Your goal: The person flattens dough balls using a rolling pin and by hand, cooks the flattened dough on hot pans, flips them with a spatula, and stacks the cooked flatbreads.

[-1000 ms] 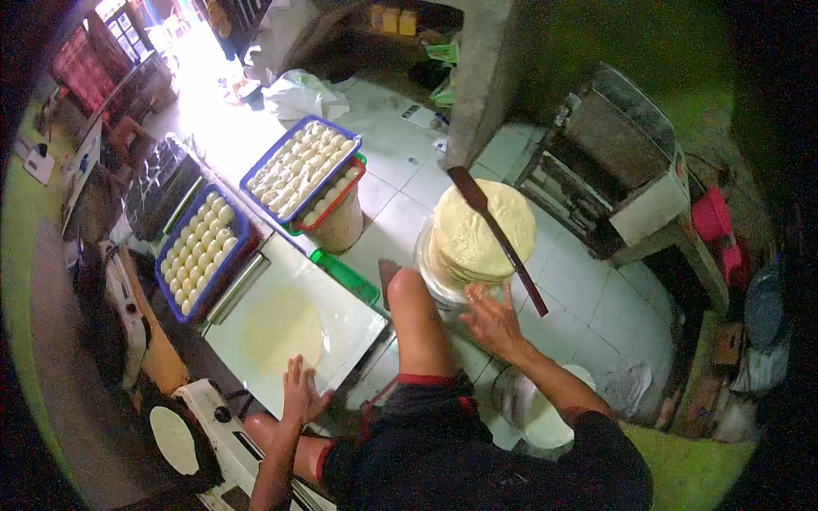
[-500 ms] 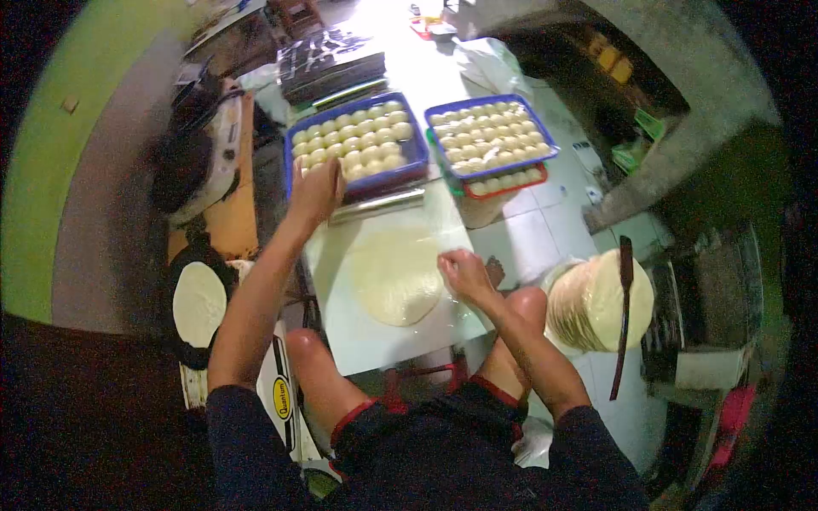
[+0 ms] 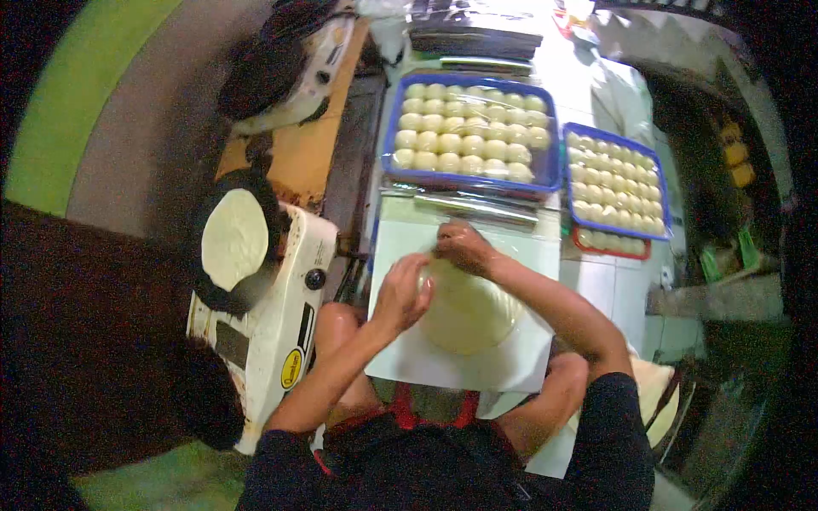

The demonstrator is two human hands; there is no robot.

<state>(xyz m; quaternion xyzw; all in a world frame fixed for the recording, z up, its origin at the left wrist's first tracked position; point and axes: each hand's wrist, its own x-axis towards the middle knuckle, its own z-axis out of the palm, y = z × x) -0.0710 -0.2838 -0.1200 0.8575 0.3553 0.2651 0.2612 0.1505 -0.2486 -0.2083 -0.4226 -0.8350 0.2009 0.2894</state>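
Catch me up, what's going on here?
A person's left hand and right hand meet over the far left edge of a dough sheet on a board; their grip is unclear. Another round lies in a pan, left. Dough balls sit in a tray beyond.

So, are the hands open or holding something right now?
Left hand: fingers partly curled near the flat dough; any hold can't be told.
Right hand: curled near the left; grip can't be told.
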